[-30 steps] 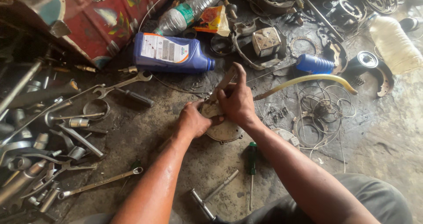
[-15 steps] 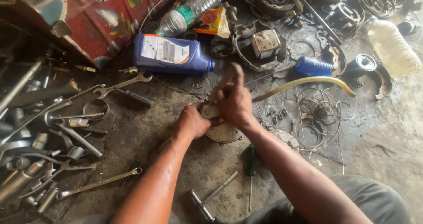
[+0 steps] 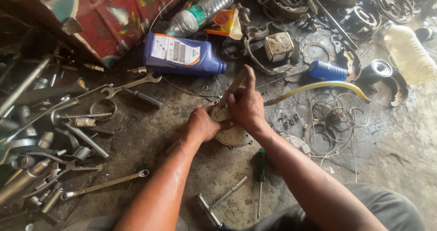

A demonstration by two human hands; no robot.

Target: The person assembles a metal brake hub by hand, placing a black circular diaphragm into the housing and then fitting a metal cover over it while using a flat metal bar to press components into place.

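Both hands meet low over the grimy floor (image 3: 150, 135). Left hand (image 3: 202, 124) curled tight around the edge of a round metal cover (image 3: 234, 135), pinning it. Right hand (image 3: 246, 108) closed on a flat tool (image 3: 232, 89), forefinger stretched along it, tip pressed at the cover's rim. Blue oil bottle (image 3: 182, 54) lies just beyond.

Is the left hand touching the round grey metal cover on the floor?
Touching. The head view shows the left hand gripping the near edge of the round grey metal cover, fingers wrapped over it.
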